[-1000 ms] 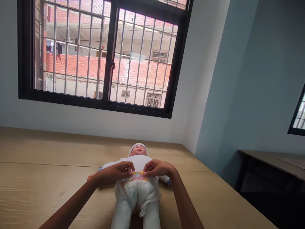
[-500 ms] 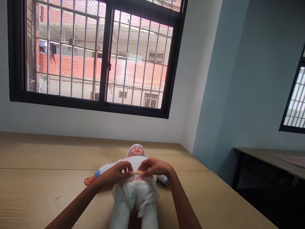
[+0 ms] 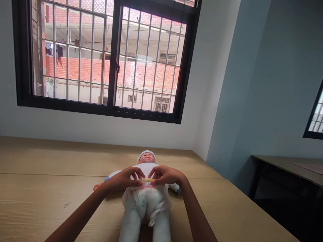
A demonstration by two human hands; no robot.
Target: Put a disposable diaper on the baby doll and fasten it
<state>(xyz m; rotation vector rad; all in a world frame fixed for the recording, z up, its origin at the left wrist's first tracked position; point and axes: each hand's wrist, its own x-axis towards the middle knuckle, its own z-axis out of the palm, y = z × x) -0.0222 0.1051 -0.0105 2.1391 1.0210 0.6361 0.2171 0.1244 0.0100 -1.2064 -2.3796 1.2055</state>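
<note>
We have both hands over the front of the diaper (image 3: pixel 147 198) on a doll (image 3: pixel 147 168), which lies face up on the wooden table (image 3: pixel 63 191), its head at the far side and its pale legs towards us. Our left hand (image 3: pixel 128 178) reaches in from the left, its thumb on the left end of the colourful waistband (image 3: pixel 147 182); our right hand (image 3: pixel 166 176) mirrors it at the right end. On each hand the index finger arches up over the doll's white shirt (image 3: pixel 147 166), spread from the thumb; we cannot tell how the tucked fingers sit. The waistband's yellow and pink middle shows between our thumbs. A loose white edge of the diaper hangs between the legs. Beyond the table's far edge, a barred window (image 3: pixel 147 115) sits in the wall.
</note>
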